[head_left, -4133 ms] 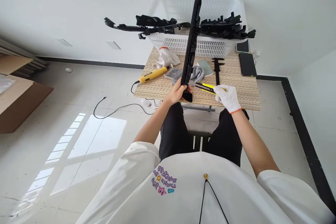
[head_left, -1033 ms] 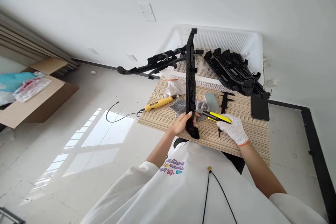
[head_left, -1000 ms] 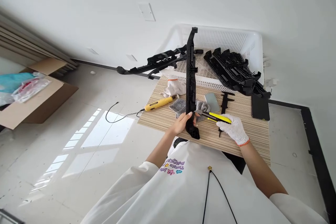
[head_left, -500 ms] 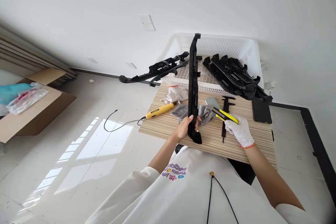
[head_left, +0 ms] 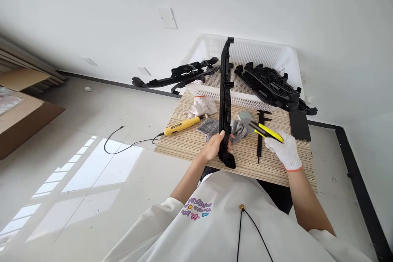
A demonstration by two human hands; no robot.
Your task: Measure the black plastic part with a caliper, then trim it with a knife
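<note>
My bare left hand (head_left: 214,146) is closed round the lower part of a long black plastic bracket (head_left: 225,102), which stands nearly upright over the table's front edge. In a white knit glove with an orange cuff, my right hand (head_left: 285,150) grips a yellow and black utility knife (head_left: 266,132), pointing left toward the bracket but apart from it. Behind the bracket lies a crumpled grey cloth (head_left: 239,131). A black caliper (head_left: 259,143) rests on the table just left of my gloved hand.
A white plastic basket (head_left: 196,89) behind the striped table (head_left: 184,147) bears several black brackets (head_left: 273,88), some jutting out left. On the table are a yellow corded tool (head_left: 181,126), a white glove (head_left: 202,106) and a black phone-like slab (head_left: 300,126). A cardboard box (head_left: 30,125) stands far left.
My right hand has drawn the knife slightly right, away from the bracket. My left hand keeps its hold on the bracket. The whole view has shifted a little.
</note>
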